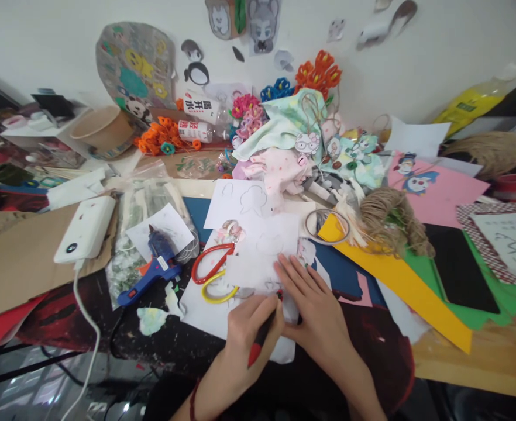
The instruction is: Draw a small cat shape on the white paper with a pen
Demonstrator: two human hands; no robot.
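Head view: our left grip (pixel 249 324) pinches a pen (pixel 262 337) (slanting up-right) over paper (pixel 250 272), beside our flat, spread right hand (pixel 314 304).

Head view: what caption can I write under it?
Left hand grips a pen while the right hand presses paper.

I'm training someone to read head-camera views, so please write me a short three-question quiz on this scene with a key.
1. Multiple choice: What does the left hand hold?
A) Scissors
B) A black-and-red pen
C) A glue gun

2. True or false: The right hand is holding up a phone.

3. Fill in the blank: Plugged into the white power bank is a white ____.

Key:
1. B
2. False; it lies spread, palm down, on white paper.
3. Cable
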